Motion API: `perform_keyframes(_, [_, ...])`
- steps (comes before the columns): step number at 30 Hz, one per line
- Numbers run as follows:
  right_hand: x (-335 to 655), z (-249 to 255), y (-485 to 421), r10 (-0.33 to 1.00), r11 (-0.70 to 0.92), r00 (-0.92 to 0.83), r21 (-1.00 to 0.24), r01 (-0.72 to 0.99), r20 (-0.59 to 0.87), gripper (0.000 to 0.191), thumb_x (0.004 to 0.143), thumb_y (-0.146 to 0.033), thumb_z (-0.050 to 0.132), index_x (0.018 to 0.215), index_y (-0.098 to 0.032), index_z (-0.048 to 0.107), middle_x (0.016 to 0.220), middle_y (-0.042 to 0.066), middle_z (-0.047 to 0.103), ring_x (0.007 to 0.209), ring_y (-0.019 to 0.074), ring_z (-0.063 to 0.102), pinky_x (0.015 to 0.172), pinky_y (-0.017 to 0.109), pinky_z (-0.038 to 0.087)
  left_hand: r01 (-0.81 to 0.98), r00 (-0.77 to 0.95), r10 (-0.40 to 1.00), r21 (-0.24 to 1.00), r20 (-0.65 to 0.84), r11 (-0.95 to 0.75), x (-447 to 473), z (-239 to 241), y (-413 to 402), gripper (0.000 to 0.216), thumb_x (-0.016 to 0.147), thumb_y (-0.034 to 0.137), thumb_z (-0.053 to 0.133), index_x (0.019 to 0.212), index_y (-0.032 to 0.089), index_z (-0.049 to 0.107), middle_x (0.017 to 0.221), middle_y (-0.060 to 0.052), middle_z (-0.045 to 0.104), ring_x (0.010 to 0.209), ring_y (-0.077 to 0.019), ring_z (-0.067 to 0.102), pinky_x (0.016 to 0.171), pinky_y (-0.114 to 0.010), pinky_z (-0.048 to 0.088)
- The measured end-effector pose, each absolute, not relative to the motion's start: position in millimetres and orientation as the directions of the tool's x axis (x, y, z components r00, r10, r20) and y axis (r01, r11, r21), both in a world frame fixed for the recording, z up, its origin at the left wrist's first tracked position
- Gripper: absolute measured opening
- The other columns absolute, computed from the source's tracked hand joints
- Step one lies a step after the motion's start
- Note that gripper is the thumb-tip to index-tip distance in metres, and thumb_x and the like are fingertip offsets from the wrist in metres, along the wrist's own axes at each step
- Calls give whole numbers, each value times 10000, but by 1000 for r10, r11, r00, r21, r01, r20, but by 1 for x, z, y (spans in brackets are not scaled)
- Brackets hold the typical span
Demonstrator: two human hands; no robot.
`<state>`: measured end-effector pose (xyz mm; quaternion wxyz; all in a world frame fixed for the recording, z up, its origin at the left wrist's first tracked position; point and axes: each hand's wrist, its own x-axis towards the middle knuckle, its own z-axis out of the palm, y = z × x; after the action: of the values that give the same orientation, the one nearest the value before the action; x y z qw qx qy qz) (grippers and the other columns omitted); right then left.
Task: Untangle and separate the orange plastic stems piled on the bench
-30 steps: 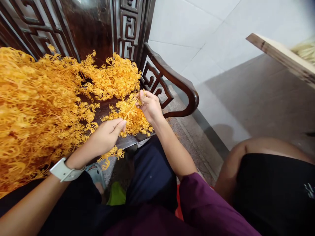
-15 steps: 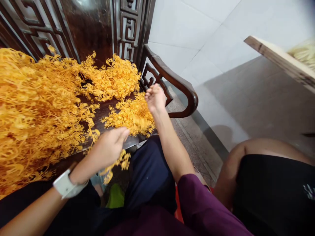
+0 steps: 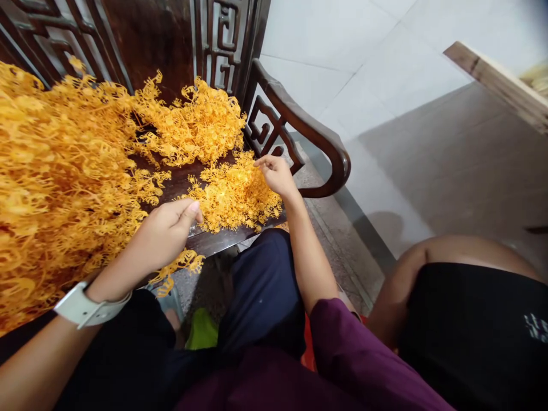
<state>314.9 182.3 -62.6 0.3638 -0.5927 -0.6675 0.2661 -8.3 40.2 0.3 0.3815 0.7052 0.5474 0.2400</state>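
Note:
My left hand (image 3: 165, 234) is closed, thumb pressed to the fingers, at the front edge of a dark wooden bench seat (image 3: 182, 178). An orange plastic strand (image 3: 184, 261) with curly branching ends hangs below its palm. My right hand (image 3: 277, 176) is over the right side of a low pile of small orange plastic pieces (image 3: 235, 197). Its thumb and fingers are pinched together, and whatever they hold is too small to make out. A large heap of tangled orange strands (image 3: 72, 182) covers the seat's left part. Another orange clump (image 3: 205, 123) rests against the backrest.
The bench's curved armrest (image 3: 308, 125) stands just beyond my right hand, and its carved backrest (image 3: 149, 45) rises behind the heaps. At right are a wooden board edge (image 3: 492, 80) and another person's leg in black shorts (image 3: 471, 319). My knee (image 3: 265, 262) is below the seat edge.
My left hand has moved left with the strand hanging from it. My right hand has turned over, its fingers now pointing left over the low pile. The view has shifted slightly.

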Motion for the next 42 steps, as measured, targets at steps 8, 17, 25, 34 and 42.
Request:
perform_keyframes(8, [318, -61, 189, 967, 130, 122, -843, 522, 224, 122, 854, -154, 568, 899, -172, 679, 721, -6, 570, 661, 138, 483, 682, 331, 387, 611, 301, 946, 786, -118, -97, -6, -4, 38, 490, 1091, 548, 386, 894, 212, 684, 718, -1, 583, 702, -215, 531, 709, -367, 371])
perform_keyframes(17, [253, -4, 120, 801, 338, -559, -932, 127, 214, 371, 1004, -560, 738, 981, -193, 793, 944, 28, 757, 858, 135, 663, 778, 296, 518, 620, 286, 958, 766, -18, -171, 0, 0, 38, 435, 1108, 483, 415, 974, 211, 726, 823, -35, 712, 763, -231, 605, 727, -350, 400])
perform_keyframes(25, [239, -13, 126, 850, 344, -442, -937, 58, 285, 419, 948, -567, 825, 836, -181, 712, 745, -17, 647, 660, 100, 545, 628, 281, 426, 658, 249, 968, 737, -16, -156, -6, 4, 37, 394, 1092, 458, 437, 948, 215, 712, 748, -18, 658, 709, -215, 575, 686, -355, 342])
perform_keyframes(34, [221, -25, 141, 974, 136, -145, -961, -242, 175, 466, 846, -594, 909, 818, -222, 630, 819, -17, 588, 670, 94, 479, 553, 240, 414, 531, 283, 959, 827, 29, -182, 20, 7, 25, 387, 1085, 385, 451, 733, 225, 440, 674, 19, 498, 634, -166, 450, 657, -345, 282])
perform_keyframes(42, [265, -45, 190, 967, -7, 225, -895, -445, -120, 395, 1061, -342, 727, 796, -228, 457, 661, -88, 407, 514, 52, 298, 490, 171, 346, 477, 425, 901, 867, -85, -143, 29, 5, -10, 403, 1118, 388, 404, 751, 226, 435, 657, 28, 502, 621, -161, 468, 643, -338, 261])
